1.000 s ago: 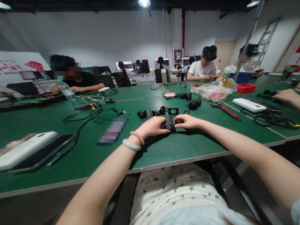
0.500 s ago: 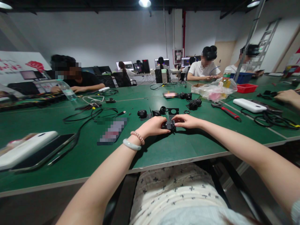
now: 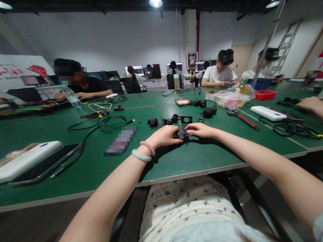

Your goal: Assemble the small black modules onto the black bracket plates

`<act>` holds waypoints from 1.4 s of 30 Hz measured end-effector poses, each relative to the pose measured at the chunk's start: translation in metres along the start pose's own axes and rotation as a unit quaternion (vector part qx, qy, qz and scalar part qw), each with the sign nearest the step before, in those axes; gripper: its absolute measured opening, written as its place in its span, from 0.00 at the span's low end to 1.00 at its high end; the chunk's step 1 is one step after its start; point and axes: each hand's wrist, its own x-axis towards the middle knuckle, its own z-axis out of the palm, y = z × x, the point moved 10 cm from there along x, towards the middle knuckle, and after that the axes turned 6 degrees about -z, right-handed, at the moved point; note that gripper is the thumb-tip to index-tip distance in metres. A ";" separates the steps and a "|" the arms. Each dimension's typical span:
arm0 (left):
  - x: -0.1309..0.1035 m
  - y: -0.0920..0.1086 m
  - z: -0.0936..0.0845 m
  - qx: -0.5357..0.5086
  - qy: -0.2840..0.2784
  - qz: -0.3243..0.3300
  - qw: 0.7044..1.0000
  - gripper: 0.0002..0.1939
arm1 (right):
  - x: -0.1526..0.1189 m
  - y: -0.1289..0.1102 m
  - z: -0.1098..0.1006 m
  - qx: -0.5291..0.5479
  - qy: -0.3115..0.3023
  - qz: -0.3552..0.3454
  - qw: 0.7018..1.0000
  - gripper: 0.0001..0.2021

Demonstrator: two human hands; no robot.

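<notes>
Between my two hands, just above the green table (image 3: 191, 158), is a small black camera-like part (image 3: 183, 134). My left hand (image 3: 167, 135) grips it from the left, thumb in front and fingers behind. On its right side my right hand (image 3: 200, 130) pinches it with the fingertips. Just beyond my hands lie a black plate with a round hole (image 3: 186, 119), a small black round part (image 3: 175, 118) and a black ring (image 3: 201, 120). Another black part (image 3: 152, 122) sits left of these. The finer detail of the held part is too small and dark to make out.
A black camera-like unit (image 3: 209, 112) lies farther back. To the right are a red-handled wrench (image 3: 243, 120) and a white power bank (image 3: 268, 113). Cables (image 3: 101, 122), a phone (image 3: 47, 163) and a bottle (image 3: 72, 96) lie left. Co-workers sit across the table.
Both hands stay on the black part in almost the same place. The view has shifted very slightly, and a co-worker's hands at the back right have moved a little.
</notes>
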 end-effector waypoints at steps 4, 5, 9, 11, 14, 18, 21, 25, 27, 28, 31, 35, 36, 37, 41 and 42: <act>0.000 0.000 0.001 0.010 -0.002 0.008 1.000 0.15 | 0.000 0.000 0.001 0.009 -0.003 0.005 1.000 0.17; 0.000 0.000 0.001 0.012 -0.001 0.011 1.000 0.15 | 0.000 -0.001 0.002 0.014 -0.005 0.006 1.000 0.17; 0.001 0.000 0.001 0.016 0.008 0.020 1.000 0.15 | -0.001 -0.001 0.002 0.018 -0.004 0.009 1.000 0.17; 0.001 0.000 0.001 0.015 0.010 0.022 1.000 0.15 | -0.001 0.000 0.002 0.014 -0.003 0.009 1.000 0.16; 0.000 0.001 0.000 0.017 0.011 0.025 0.999 0.15 | 0.000 0.000 0.001 0.009 0.000 0.010 1.000 0.16; 0.000 0.002 -0.001 0.024 0.011 0.025 0.999 0.15 | -0.001 0.000 0.001 0.008 0.007 0.012 1.000 0.16; -0.001 0.003 -0.001 0.029 0.013 0.027 0.999 0.15 | 0.000 0.000 0.001 0.009 0.014 0.012 1.000 0.16; 0.000 0.003 -0.001 0.037 0.016 0.032 0.999 0.15 | 0.002 0.002 0.000 0.000 0.031 0.020 0.999 0.16; 0.000 0.002 0.000 0.041 0.014 0.030 0.999 0.15 | 0.003 0.004 0.000 -0.004 0.037 0.024 0.999 0.17; 0.001 0.002 0.000 0.042 0.014 0.029 0.999 0.15 | 0.003 0.004 0.000 -0.006 0.041 0.025 0.999 0.17; 0.001 0.002 0.000 0.042 0.015 0.031 0.999 0.15 | 0.004 0.005 -0.001 -0.010 0.050 0.028 0.998 0.16; 0.000 0.002 0.000 0.033 0.017 0.028 0.999 0.15 | 0.005 0.007 -0.002 -0.018 0.060 0.040 0.997 0.17; 0.000 0.002 0.000 0.031 0.017 0.028 0.999 0.15 | 0.005 0.007 -0.003 -0.022 0.064 0.043 0.997 0.17; 0.000 0.002 0.000 0.030 0.017 0.029 0.999 0.15 | 0.005 0.007 -0.004 -0.027 0.069 0.046 0.996 0.17; 0.000 0.001 0.000 0.032 0.015 0.028 0.999 0.15 | 0.006 0.006 -0.005 -0.029 0.087 0.045 0.995 0.17; 0.000 0.001 0.000 0.032 0.013 0.029 0.999 0.15 | 0.006 0.005 -0.005 -0.020 0.091 0.043 0.995 0.17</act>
